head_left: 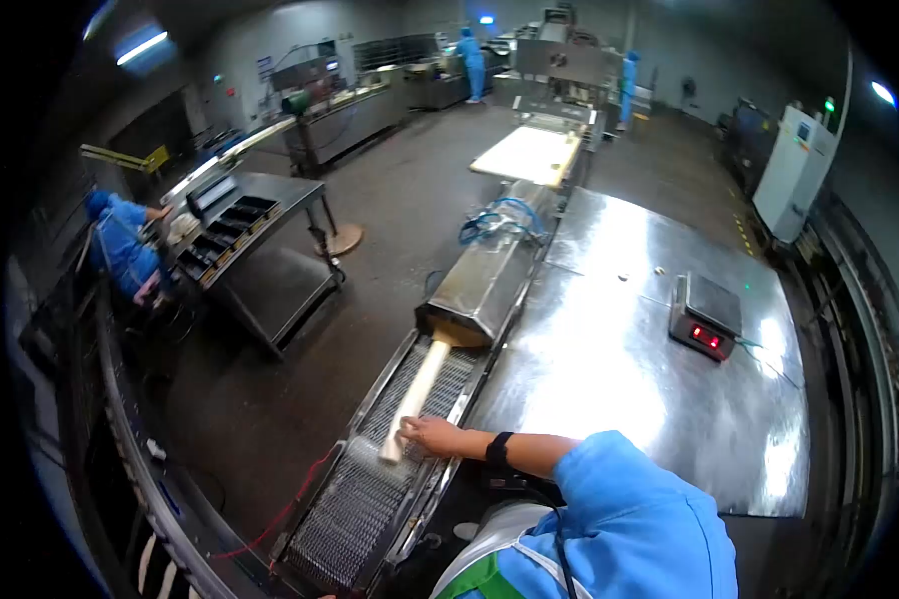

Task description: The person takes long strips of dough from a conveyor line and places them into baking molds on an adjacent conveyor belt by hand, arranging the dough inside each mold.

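Observation:
My right hand [426, 436], with a black band on the wrist, reaches across from the right. Its fingers curl around the near end of a long pale strip that looks like a dough roll [422, 387]. The roll lies lengthwise along a metal mesh conveyor [342, 514]. Its far end is at the mouth of a metal housing [484, 285] that covers the conveyor, where a tan flap hangs. My left hand is out of view.
Right of the conveyor stands a shiny steel table [579, 349] bearing a digital scale [707, 304]. A co-worker in blue [125, 245] is at a side table with dark trays [228, 235]. A lit white belt [529, 155] runs beyond the housing. A red cord [280, 519] trails left of the conveyor.

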Demonstrator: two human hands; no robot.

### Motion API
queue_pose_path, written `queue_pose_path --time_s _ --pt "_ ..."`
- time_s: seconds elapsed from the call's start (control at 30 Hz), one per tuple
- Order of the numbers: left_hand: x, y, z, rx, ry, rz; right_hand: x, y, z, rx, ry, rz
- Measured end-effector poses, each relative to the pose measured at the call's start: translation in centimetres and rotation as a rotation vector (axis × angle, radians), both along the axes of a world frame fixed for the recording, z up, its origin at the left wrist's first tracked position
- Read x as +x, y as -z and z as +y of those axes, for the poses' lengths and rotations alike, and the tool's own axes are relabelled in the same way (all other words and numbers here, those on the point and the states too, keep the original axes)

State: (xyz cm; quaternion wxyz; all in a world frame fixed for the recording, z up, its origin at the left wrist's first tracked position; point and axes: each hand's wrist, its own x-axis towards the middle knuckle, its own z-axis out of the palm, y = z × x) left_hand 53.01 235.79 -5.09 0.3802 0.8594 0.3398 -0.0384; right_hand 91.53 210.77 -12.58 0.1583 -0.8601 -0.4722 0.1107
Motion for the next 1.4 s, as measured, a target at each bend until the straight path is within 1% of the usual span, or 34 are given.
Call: queue_pose_path --time_s 0.03,0.07,0.1,0.13,0.17,0.2,0.23,0.27,0.3,0.33,0.37,0.4,0.43,0.5,0.53,0.63,0.7,0.73,0.77,0.8,0.9,0.97,1.03,1.07,1.1,1.17,1.23,1.3,1.33,1.37,1.4 --pt "1.3 0.7 0.3 0.009 0.039 -0.007 -0.3 -0.8 -1.9 -0.021 0.081 -0.067" --pt "2.8 1.3 0.7 0.031 0.083 -0.013 0.1 -0.4 -4.1 -0.023 0.176 -0.041" --pt "4.4 2.3 1.0 0.031 0.099 -0.029 0.3 0.2 -6.6 -0.004 0.286 -0.077" --pt "6.2 3.5 1.4 0.023 0.154 0.026 0.5 1.1 -9.4 0.015 0.387 -0.118" --pt "7.2 4.1 1.4 0.016 0.199 0.083 0.9 2.5 -12.5 -0.060 0.504 -0.043" --pt "9.2 1.1 -0.8 0.053 0.256 0.008 0.7 3.0 -15.9 -0.029 0.539 0.031" --pt "10.2 1.8 -1.0 0.055 0.250 -0.007 0.2 5.1 -19.2 -0.074 0.593 -0.091" --pt "11.5 2.9 -0.8 0.024 0.332 -0.107 -1.2 4.0 -20.9 -0.078 0.810 -0.060" --pt "12.7 3.7 -0.8 -0.005 0.415 -0.205 -2.0 3.8 -23.1 -0.068 0.887 -0.089" --pt "13.7 3.7 -1.2 0.001 0.414 -0.210 -2.2 2.8 -24.8 -0.154 0.930 0.037" --pt "14.9 3.1 -2.0 0.163 0.487 -0.218 -2.7 1.8 -25.9 -0.215 0.994 0.119" --pt "16.1 3.0 -2.8 0.323 0.560 -0.223 -3.1 0.7 -26.7 -0.238 0.990 0.137" --pt "17.3 3.3 -3.3 0.323 0.568 -0.225 -3.4 -0.1 -27.3 -0.260 0.987 0.157" --pt "19.6 4.5 -4.0 0.287 0.409 0.009 -2.9 -0.3 -27.5 -0.301 0.988 0.195" --pt "20.3 5.1 -4.1 0.291 0.407 0.007 -2.5 -0.3 -27.4 -0.343 0.979 0.228" --pt "21.3 6.9 -4.4 0.308 0.377 0.066 -1.2 0.0 -26.1 -0.322 1.013 0.236" --pt "21.8 7.7 -4.5 0.267 0.399 0.039 -0.4 0.0 -25.1 -0.321 0.963 0.207" --pt "22.0 7.9 -4.7 0.247 0.354 0.080 -0.1 0.0 -24.7 -0.323 0.922 0.187" --pt "22.2 8.3 -4.4 0.248 0.348 0.082 0.2 0.2 -24.2 -0.322 0.916 0.187" --pt "22.0 8.9 -4.1 0.251 0.343 0.075 0.6 0.6 -23.6 -0.296 0.857 0.162" --pt "21.2 8.2 -4.2 0.254 0.275 0.125 1.9 -0.1 -20.6 -0.278 0.745 0.122" --pt "20.1 8.6 -3.7 0.267 0.288 0.035 3.9 0.8 -18.0 -0.288 0.536 0.155" --pt "19.2 8.5 -3.5 0.267 0.268 0.010 5.2 2.4 -14.6 0.123 0.283 0.031" --pt "18.9 8.3 -3.6 0.272 0.266 -0.025 5.7 2.3 -12.2 0.095 0.248 -0.024" --pt "18.4 8.2 -3.7 0.262 0.228 -0.003 6.1 2.3 -9.7 0.068 0.204 -0.070" --pt "16.8 8.0 -3.4 0.263 0.250 -0.105 5.3 -1.5 -5.1 -0.002 0.128 -0.122" --pt "15.0 7.4 -3.0 0.282 0.181 -0.036 6.1 0.4 -1.4 -0.003 -0.019 -0.356" --pt "12.4 7.3 -2.5 0.296 0.092 -0.043 6.4 1.0 1.1 -0.098 -0.134 -0.323" --pt "10.8 6.9 -2.2 0.308 0.039 -0.034 5.8 -0.9 3.1 -0.272 -0.105 -0.150" --pt "9.3 6.6 -2.1 0.322 -0.016 -0.021 5.9 0.4 4.1 -0.244 -0.139 -0.175" --pt "7.8 6.2 -1.9 0.302 -0.090 -0.043 5.2 0.2 5.0 -0.122 -0.227 -0.443"
